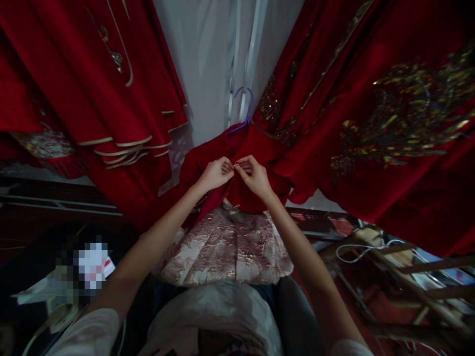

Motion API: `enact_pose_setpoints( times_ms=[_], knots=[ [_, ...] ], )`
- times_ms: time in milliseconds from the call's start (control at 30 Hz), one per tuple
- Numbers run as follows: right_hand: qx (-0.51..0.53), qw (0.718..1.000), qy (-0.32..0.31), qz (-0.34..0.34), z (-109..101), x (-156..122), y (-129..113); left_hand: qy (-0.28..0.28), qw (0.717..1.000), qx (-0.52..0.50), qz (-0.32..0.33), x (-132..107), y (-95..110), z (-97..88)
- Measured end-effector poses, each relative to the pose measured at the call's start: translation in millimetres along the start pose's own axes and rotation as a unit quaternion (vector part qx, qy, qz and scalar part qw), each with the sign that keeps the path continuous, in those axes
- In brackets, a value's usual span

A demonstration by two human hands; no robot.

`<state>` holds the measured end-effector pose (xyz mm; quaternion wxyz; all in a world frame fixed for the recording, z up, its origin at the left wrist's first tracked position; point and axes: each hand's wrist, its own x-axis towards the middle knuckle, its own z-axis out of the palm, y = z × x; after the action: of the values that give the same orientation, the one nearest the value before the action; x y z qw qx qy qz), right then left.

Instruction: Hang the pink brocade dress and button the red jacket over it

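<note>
A red jacket (252,189) hangs in front of me on a purple hanger (249,106). My left hand (218,172) is closed in a pinch at its front opening. My right hand (254,174) pinches from the other side, its fingertips almost touching the left ones. Between both sets of fingertips is a small beaded button fastening (235,166), mostly hidden by the fingers. Lower on the jacket front shows another small beaded trim. Below the jacket, a pale pink-and-gold brocade skirt (232,247) spreads over my lap.
Red garments with light piping (122,113) hang on the left. On the right hangs a red garment with gold sequin embroidery (411,113). White cabinet doors (208,54) stand behind. A wooden rack (393,282) with a white cable is at lower right.
</note>
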<state>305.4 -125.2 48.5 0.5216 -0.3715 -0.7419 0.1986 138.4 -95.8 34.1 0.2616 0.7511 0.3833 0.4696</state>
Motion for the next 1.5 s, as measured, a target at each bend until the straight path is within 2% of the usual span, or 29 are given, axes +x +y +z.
enact_pose_setpoints(
  times_ms=[233,367,633,967,1233,1367,1500],
  knots=[
    [0.023,0.999,0.014,0.025,0.9,-2.8,2.4,0.002,0.999,-0.044,0.006,-5.6,-0.2,-3.2],
    [0.028,0.999,0.019,0.036,1.7,-3.9,3.3,0.020,0.999,-0.029,0.020,-9.4,5.9,-3.8],
    [0.068,0.996,0.025,0.058,-0.9,-5.0,2.4,0.019,0.999,0.008,0.026,-13.2,15.4,-3.7],
    [0.086,0.994,-0.004,0.062,-9.0,0.9,9.3,-0.046,0.989,0.095,0.099,-5.0,25.4,-12.5],
    [0.080,0.994,-0.012,0.069,-10.5,2.2,10.2,-0.033,0.988,0.103,0.111,-3.1,21.6,-9.3],
    [0.068,0.996,0.002,0.057,1.3,-5.2,14.9,-0.023,0.994,0.043,0.096,-8.9,15.9,5.3],
    [0.071,0.995,0.018,0.066,17.3,-34.0,21.1,-0.013,0.992,-0.128,-0.005,-25.2,1.9,26.4]
  ],
)
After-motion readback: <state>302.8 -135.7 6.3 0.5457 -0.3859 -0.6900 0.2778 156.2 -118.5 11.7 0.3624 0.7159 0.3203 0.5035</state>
